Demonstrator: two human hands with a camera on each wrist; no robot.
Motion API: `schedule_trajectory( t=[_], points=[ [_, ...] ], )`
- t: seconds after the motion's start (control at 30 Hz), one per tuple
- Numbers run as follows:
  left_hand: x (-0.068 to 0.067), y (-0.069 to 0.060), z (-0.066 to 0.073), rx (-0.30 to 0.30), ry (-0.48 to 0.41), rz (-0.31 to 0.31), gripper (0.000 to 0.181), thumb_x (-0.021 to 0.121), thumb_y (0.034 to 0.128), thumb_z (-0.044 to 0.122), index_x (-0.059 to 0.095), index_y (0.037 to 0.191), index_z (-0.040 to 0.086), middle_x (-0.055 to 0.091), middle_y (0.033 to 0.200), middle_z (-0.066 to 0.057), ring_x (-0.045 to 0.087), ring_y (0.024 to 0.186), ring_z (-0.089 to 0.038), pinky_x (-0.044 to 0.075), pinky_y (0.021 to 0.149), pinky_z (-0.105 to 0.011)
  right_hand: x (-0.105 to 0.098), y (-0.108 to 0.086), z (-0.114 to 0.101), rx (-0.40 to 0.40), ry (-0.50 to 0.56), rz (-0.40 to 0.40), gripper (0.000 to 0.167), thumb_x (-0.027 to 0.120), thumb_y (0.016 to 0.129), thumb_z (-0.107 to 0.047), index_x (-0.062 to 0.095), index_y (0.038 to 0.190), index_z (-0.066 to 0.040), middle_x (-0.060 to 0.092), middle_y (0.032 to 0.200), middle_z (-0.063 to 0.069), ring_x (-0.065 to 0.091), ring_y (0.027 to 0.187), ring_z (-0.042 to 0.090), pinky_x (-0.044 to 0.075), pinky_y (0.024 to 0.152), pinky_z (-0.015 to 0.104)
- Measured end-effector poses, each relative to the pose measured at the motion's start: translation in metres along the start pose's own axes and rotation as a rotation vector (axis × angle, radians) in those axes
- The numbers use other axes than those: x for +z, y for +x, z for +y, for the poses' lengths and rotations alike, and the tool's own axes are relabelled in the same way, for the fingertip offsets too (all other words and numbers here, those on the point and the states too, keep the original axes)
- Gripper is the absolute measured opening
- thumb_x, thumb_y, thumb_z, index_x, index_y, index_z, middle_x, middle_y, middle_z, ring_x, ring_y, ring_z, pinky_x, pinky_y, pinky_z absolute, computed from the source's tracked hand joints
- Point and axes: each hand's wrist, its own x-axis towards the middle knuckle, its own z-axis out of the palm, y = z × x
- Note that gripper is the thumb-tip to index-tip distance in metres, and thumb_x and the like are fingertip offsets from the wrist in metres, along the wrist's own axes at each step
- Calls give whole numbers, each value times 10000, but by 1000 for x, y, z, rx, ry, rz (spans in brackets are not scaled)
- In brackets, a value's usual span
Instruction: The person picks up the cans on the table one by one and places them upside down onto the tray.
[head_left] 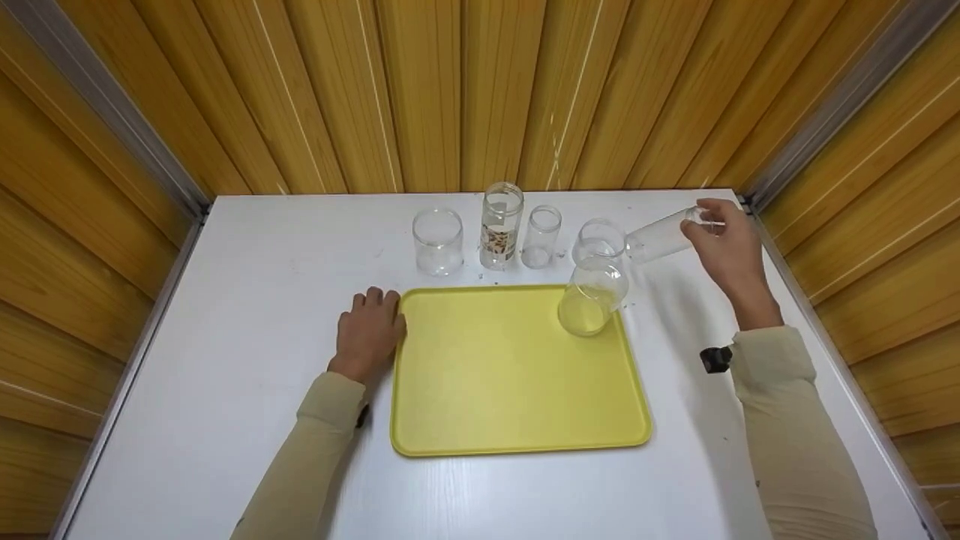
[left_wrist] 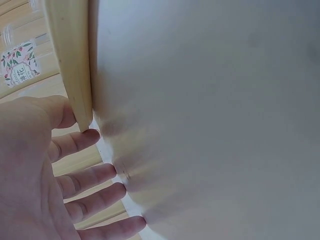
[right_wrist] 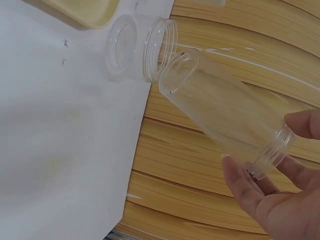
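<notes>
My right hand (head_left: 726, 244) holds a tall clear plastic jar (head_left: 660, 237) by its threaded neck, fingertips and thumb around it. The jar is tilted, its base toward a shorter clear jar (right_wrist: 122, 47) standing on the table; whether they touch I cannot tell. Beside the left rim of a yellow tray (head_left: 517, 375) is my left hand (head_left: 369, 330). In the left wrist view its thumb and index fingertip touch the tray's corner (left_wrist: 82, 112), while the other fingers extend to the white tabletop. A wide clear jar (head_left: 589, 304) stands on the tray's far right corner.
Behind the tray stand a wide clear jar (head_left: 439, 244), a tall jar with a printed label (head_left: 498, 238) and a small narrow jar (head_left: 541, 238). Wood-patterned walls (head_left: 427, 90) close off the white table (head_left: 247, 315) at the back and sides.
</notes>
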Motion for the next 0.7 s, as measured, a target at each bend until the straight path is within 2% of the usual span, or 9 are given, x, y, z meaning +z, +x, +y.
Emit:
schedule_trajectory(
  t=[0.2, 0.47, 0.7],
  points=[
    [1, -1, 0, 0, 1, 1, 304, 512, 1107, 284, 598, 1256, 34, 563, 1277, -226, 550, 1113, -428, 548, 745, -597, 2, -6, 1, 2, 40, 17, 636, 583, 1063, -449, 479, 1581, -95, 506, 1499, 190, 490, 1348, 345, 469, 958, 411],
    [1, 0, 0, -2, -14, 8, 309, 517, 1104, 289, 604, 1259, 36, 566, 1289, -224, 554, 1130, -434, 545, 757, -606, 4, -10, 1, 25, 140, 20, 622, 604, 1066, -416, 472, 1581, -93, 500, 1469, 137, 553, 1229, 166, 516, 957, 211],
    [2, -1, -2, 1, -16, 2, 335, 518, 1112, 295, 603, 1308, 37, 559, 1339, -227, 539, 1178, -433, 542, 787, -603, 8, -12, 2, 6, 196, 49, 577, 625, 1063, -358, 507, 1551, -72, 538, 1389, 97, 571, 1146, 104, 532, 911, 192]
  ],
)
